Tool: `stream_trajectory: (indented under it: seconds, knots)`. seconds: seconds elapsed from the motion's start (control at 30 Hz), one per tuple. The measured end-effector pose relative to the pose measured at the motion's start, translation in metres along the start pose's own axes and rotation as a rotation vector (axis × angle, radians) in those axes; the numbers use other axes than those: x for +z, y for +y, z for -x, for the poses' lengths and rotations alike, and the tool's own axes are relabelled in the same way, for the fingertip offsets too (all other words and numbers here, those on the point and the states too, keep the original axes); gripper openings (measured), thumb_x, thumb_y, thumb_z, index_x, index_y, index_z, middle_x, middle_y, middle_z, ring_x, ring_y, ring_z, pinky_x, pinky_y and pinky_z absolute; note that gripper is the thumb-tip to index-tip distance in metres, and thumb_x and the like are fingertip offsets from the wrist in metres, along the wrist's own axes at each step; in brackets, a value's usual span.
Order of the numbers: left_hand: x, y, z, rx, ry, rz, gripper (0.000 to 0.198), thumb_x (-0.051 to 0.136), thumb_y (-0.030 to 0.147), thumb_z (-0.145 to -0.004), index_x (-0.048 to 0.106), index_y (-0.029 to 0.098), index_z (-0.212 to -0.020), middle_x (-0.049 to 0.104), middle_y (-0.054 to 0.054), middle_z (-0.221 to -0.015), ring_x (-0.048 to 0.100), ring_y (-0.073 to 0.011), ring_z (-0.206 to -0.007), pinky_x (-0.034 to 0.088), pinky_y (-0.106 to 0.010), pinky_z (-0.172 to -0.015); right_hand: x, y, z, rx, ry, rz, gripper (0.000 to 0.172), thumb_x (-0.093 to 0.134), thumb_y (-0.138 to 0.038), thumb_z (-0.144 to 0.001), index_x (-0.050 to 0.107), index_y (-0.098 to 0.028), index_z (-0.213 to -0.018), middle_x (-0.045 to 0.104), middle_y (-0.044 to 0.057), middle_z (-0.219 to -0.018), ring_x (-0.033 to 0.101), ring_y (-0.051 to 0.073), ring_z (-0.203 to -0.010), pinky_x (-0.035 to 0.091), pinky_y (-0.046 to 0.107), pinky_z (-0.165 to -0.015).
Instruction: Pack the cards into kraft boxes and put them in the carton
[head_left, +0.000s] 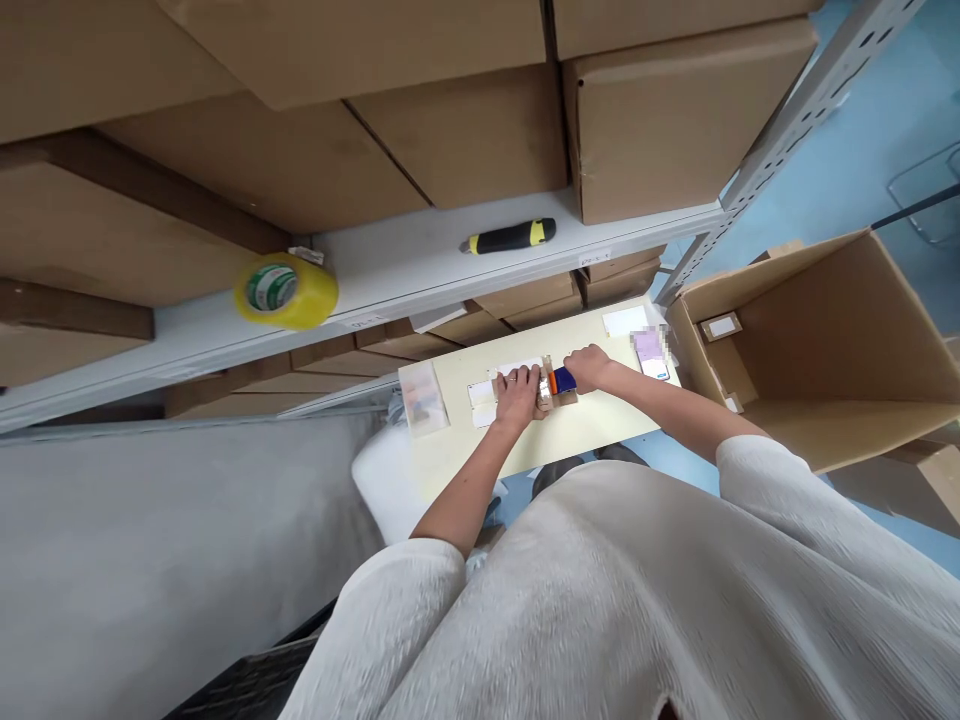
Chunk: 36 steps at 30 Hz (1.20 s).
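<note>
My left hand (pixel 517 398) lies with fingers spread on a small cardboard box (pixel 568 398) on the pale yellow table (pixel 559 435). A blue and orange tape dispenser (pixel 564 380) is in my right hand (pixel 589 367), whose fingers are closed round it. The dispenser's front is at the box, close to my left fingertips. Shiny clear tape shows between the two. White label sheets (pixel 481 402) lie left of my left hand. My hands cover much of the box.
A shelf (pixel 405 240) above the table carries large cartons (pixel 682 120), a yellow tape roll (pixel 285 290) and a black-yellow utility knife (pixel 511 236). At the right stands a big open carton (pixel 840 320) with small boxes inside. A phone (pixel 651 353) rests at the table's right end.
</note>
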<state>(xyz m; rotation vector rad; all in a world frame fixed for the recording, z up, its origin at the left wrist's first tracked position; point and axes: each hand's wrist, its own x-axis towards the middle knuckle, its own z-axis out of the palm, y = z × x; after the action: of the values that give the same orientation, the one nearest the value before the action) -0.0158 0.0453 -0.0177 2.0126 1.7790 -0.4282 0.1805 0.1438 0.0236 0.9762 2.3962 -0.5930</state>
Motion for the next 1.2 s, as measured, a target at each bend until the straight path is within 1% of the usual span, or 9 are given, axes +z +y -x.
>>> stream_trajectory:
  seconds: [0.13,0.33,0.5,0.7,0.8,0.9,0.97,1.07,1.2]
  knots:
    - [-0.001,0.001,0.0,-0.01,-0.006,-0.027,0.119,0.086,0.036,-0.072,0.023,0.024,-0.172,0.047,-0.022,-0.164,0.04,-0.0462,-0.151,0.013,-0.063,-0.135,-0.004,-0.004,-0.006,-0.008,-0.003,-0.047,0.049,0.086,-0.037,-0.082,0.074,-0.016,-0.124,0.079,0.02,-0.113,0.076,0.038,-0.112,0.056,0.044,-0.095]
    - [-0.004,0.002,0.0,-0.042,-0.041,-0.045,0.12,0.085,0.04,-0.073,0.02,0.03,-0.174,0.045,-0.018,-0.167,0.035,-0.0473,-0.156,0.011,-0.061,-0.137,-0.012,-0.006,-0.019,-0.047,-0.045,-0.031,0.055,0.091,-0.03,-0.076,0.075,-0.017,-0.127,0.078,0.019,-0.116,0.076,0.039,-0.112,0.058,0.045,-0.094]
    - [-0.003,0.002,-0.001,-0.049,-0.045,-0.037,0.119,0.085,0.04,-0.073,0.022,0.027,-0.174,0.044,-0.019,-0.167,0.035,-0.0481,-0.156,0.01,-0.061,-0.137,-0.014,-0.007,-0.029,-0.093,-0.073,-0.021,0.056,0.093,-0.028,-0.072,0.076,-0.015,-0.124,0.079,0.018,-0.112,0.075,0.038,-0.11,0.058,0.044,-0.093]
    - [0.003,-0.001,-0.003,-0.021,0.027,-0.021,0.112,0.085,0.034,-0.069,0.033,0.026,-0.169,0.05,-0.021,-0.161,0.044,-0.0489,-0.149,0.017,-0.066,-0.134,-0.018,-0.008,-0.035,-0.085,-0.097,-0.001,0.059,0.095,-0.025,-0.07,0.075,-0.015,-0.124,0.077,0.019,-0.12,0.074,0.037,-0.116,0.058,0.043,-0.097]
    - [0.005,-0.002,-0.004,-0.003,0.061,-0.011,0.111,0.086,0.031,-0.067,0.037,0.023,-0.167,0.052,-0.023,-0.158,0.045,-0.049,-0.148,0.02,-0.066,-0.133,-0.007,-0.015,-0.035,-0.075,-0.077,0.002,0.055,0.093,-0.024,-0.073,0.075,-0.015,-0.124,0.077,0.02,-0.122,0.074,0.038,-0.118,0.059,0.045,-0.099]
    - [0.006,-0.002,-0.005,0.006,0.072,0.007,0.112,0.088,0.029,-0.066,0.038,0.023,-0.167,0.053,-0.023,-0.158,0.045,-0.0486,-0.148,0.019,-0.067,-0.133,0.021,-0.027,-0.027,-0.082,-0.096,-0.027,0.059,0.09,-0.026,-0.077,0.072,-0.016,-0.133,0.076,0.02,-0.127,0.073,0.04,-0.122,0.06,0.049,-0.101]
    - [0.008,-0.002,-0.004,0.004,0.083,0.031,0.112,0.088,0.028,-0.066,0.039,0.024,-0.167,0.052,-0.022,-0.159,0.044,-0.0485,-0.149,0.018,-0.067,-0.134,0.043,-0.029,-0.02,-0.07,-0.163,-0.069,0.06,0.093,-0.026,-0.074,0.073,-0.016,-0.13,0.076,0.021,-0.126,0.074,0.041,-0.122,0.062,0.049,-0.098]
    - [0.013,-0.002,-0.002,-0.008,0.103,0.061,0.112,0.089,0.029,-0.067,0.039,0.023,-0.167,0.051,-0.024,-0.16,0.043,-0.049,-0.149,0.016,-0.067,-0.134,0.065,-0.012,-0.012,-0.054,-0.221,-0.145,0.053,0.096,-0.025,-0.066,0.077,-0.016,-0.115,0.078,0.019,-0.113,0.075,0.041,-0.115,0.06,0.049,-0.1]
    - [0.02,-0.006,-0.001,-0.002,0.117,0.091,0.113,0.089,0.029,-0.066,0.039,0.02,-0.167,0.05,-0.025,-0.16,0.042,-0.0501,-0.15,0.015,-0.069,-0.134,0.062,0.041,-0.011,0.06,-0.196,-0.297,0.055,0.1,-0.034,-0.06,0.077,-0.018,-0.107,0.079,0.017,-0.106,0.077,0.04,-0.105,0.06,0.044,-0.088]
